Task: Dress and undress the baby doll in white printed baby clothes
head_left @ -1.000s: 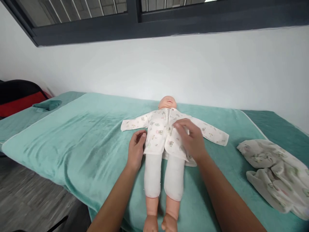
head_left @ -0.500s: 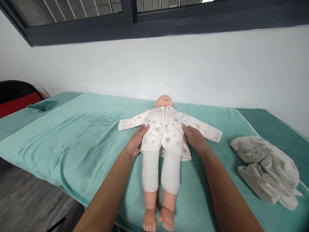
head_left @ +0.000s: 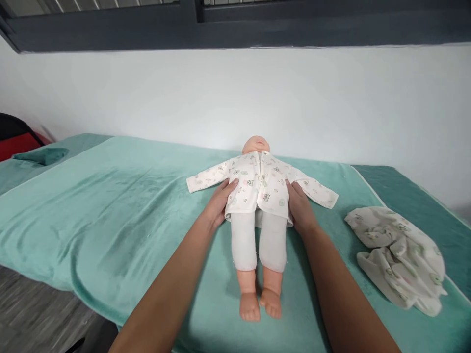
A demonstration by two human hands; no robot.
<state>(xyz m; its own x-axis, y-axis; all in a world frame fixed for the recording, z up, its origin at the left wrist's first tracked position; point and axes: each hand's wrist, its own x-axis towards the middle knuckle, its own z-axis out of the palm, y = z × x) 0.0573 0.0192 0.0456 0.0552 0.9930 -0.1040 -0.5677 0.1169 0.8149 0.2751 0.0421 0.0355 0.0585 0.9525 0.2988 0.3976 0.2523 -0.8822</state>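
Note:
A baby doll [head_left: 272, 245] lies on its back, legs toward me, in a white printed shirt [head_left: 245, 189] with spread sleeves. The shirt's front is fastened near the chest. Padded white cloth covers the upper legs, and the lower legs and feet are bare. My left hand [head_left: 222, 198] grips the doll's side at the waist, thumb on top of the shirt. On the opposite side my right hand [head_left: 300, 203] holds the waist in the same way. The fingers beneath the body are partly hidden.
A crumpled white printed cloth [head_left: 405, 255] lies to the right on the green bed cover [head_left: 110, 211]. Behind the bed stand a white wall [head_left: 184, 98] and a dark window frame [head_left: 257, 29]. A black and red chair [head_left: 16, 139] shows at far left.
The doll has shifted a little to the right and away from me, with both hands staying at its sides. The camera view has moved slightly as well.

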